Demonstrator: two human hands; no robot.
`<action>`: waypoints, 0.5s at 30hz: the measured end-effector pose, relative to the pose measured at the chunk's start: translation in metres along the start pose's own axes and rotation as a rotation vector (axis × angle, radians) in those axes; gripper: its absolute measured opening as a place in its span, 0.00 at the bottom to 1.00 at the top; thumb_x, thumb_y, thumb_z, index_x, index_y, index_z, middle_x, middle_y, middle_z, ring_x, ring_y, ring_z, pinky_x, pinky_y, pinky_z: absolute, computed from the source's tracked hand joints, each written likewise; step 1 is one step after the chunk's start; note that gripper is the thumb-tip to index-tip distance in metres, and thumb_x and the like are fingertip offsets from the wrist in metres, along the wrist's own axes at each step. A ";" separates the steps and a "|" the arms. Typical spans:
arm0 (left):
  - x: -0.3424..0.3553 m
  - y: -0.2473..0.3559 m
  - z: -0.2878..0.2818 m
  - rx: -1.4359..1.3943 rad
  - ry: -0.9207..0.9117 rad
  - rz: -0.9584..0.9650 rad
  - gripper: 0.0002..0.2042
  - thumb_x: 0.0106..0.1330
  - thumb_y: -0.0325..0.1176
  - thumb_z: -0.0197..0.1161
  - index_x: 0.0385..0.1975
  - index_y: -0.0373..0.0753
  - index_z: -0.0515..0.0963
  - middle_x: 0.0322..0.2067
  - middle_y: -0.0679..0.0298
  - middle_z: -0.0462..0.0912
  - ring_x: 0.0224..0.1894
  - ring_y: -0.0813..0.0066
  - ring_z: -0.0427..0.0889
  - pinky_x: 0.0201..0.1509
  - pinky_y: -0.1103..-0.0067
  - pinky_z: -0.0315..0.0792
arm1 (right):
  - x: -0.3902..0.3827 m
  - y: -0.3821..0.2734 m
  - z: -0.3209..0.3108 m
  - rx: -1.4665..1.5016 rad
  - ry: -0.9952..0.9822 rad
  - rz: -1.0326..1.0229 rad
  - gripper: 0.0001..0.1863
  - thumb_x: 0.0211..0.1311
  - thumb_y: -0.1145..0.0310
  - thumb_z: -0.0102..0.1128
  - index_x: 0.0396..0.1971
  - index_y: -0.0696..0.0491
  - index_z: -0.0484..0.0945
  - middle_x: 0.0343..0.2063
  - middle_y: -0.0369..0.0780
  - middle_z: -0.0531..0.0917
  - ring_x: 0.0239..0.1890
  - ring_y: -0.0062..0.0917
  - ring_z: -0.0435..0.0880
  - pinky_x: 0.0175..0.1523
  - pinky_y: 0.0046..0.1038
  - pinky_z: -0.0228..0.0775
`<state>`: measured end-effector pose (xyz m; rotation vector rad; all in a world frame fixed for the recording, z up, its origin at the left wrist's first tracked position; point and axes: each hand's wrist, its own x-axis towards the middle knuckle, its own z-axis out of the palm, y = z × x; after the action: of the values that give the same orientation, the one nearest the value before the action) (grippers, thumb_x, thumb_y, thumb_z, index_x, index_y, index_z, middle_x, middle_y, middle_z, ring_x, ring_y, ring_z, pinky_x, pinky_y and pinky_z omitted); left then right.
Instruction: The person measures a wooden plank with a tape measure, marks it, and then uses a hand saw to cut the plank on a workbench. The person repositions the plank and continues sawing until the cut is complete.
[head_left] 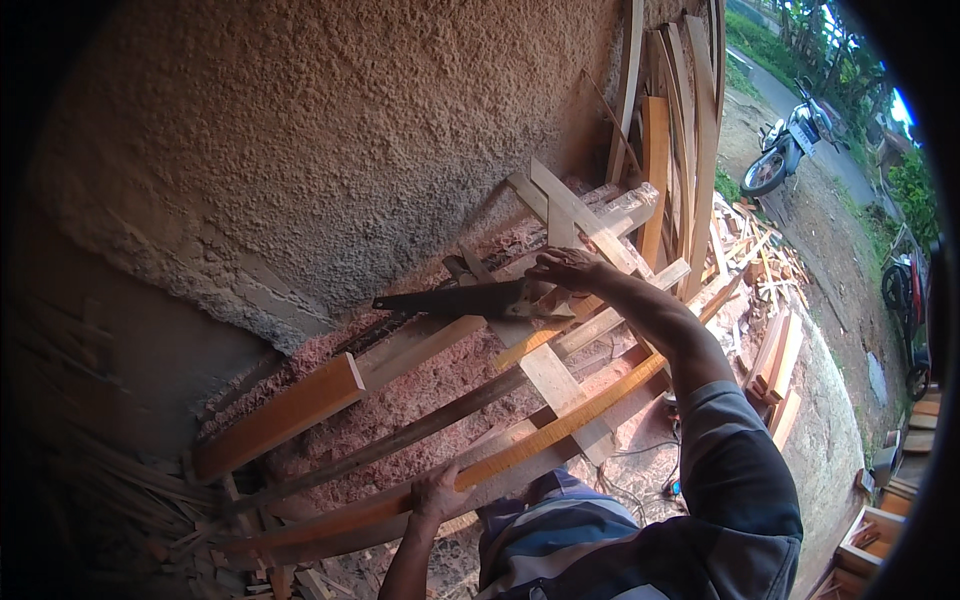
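Observation:
My right hand [565, 270] has curled fingers at the handle end of a dark-bladed handsaw [440, 300], which lies angled across some light timber pieces. Below, my left hand [436, 492] grips a long, curved orange-brown board [520, 442] that crosses a short pale plank [550, 378]. Further left, another straight board [275, 420] with an orange face rests over pinkish sawdust [370, 425].
A rough plastered wall [300, 120] rises behind the boards. Curved planks [680, 150] lean upright at its right end, beside scattered offcuts [760, 260]. Further right are two parked motorcycles [785, 150] along a path and a wooden crate [870, 540]. Thin strips [100, 480] pile at lower left.

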<state>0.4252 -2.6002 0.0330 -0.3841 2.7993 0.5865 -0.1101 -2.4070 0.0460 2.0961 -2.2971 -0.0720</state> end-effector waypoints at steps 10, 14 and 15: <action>-0.007 0.005 0.000 -0.014 -0.023 -0.106 0.23 0.54 0.55 0.75 0.46 0.50 0.83 0.40 0.58 0.89 0.44 0.51 0.88 0.48 0.52 0.77 | 0.071 0.042 0.047 0.088 -0.105 0.150 0.46 0.52 0.70 0.74 0.73 0.33 0.65 0.69 0.43 0.67 0.72 0.45 0.66 0.75 0.44 0.59; -0.011 0.006 0.002 -0.008 0.010 -0.082 0.21 0.55 0.51 0.74 0.46 0.51 0.84 0.39 0.59 0.89 0.43 0.53 0.88 0.47 0.57 0.80 | 0.077 0.044 0.082 0.145 -0.118 0.254 0.47 0.51 0.67 0.74 0.73 0.32 0.64 0.69 0.43 0.67 0.73 0.43 0.65 0.75 0.44 0.59; -0.011 0.006 0.002 0.007 0.010 -0.079 0.20 0.55 0.50 0.73 0.45 0.51 0.84 0.38 0.59 0.89 0.43 0.54 0.89 0.47 0.58 0.81 | 0.077 0.042 0.085 0.141 -0.180 0.296 0.48 0.50 0.66 0.74 0.74 0.32 0.64 0.68 0.43 0.68 0.73 0.42 0.66 0.75 0.43 0.61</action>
<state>0.4336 -2.5922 0.0366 -0.4945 2.7801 0.5587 -0.1636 -2.4786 -0.0372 1.8485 -2.7691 -0.0975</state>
